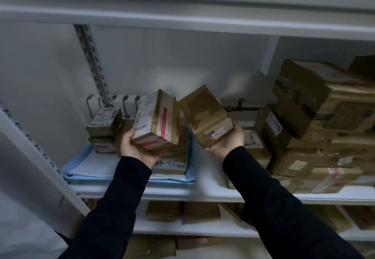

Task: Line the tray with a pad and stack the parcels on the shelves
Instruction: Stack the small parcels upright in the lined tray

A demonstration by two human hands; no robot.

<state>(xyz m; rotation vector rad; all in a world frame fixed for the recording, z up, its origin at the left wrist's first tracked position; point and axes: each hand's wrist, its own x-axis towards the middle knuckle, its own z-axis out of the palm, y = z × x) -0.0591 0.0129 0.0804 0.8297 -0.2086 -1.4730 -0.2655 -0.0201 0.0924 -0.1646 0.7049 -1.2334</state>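
— What's in front of you?
— The white shelf (182, 192), with a big heap of parcels (316, 120) on its right and the blue pad (89, 165) spread on its left under a few small boxes (104, 120).
— And you're holding?
— The red-taped parcel (156, 118) is gripped from below in my left hand (136, 149), the labelled brown parcel (205, 112) in my right hand (227, 141), both raised above the pad and tilted apart.

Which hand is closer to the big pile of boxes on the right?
Right. The right hand, holding a parcel, is just left of the pile; the left hand, holding another, is over the blue pad.
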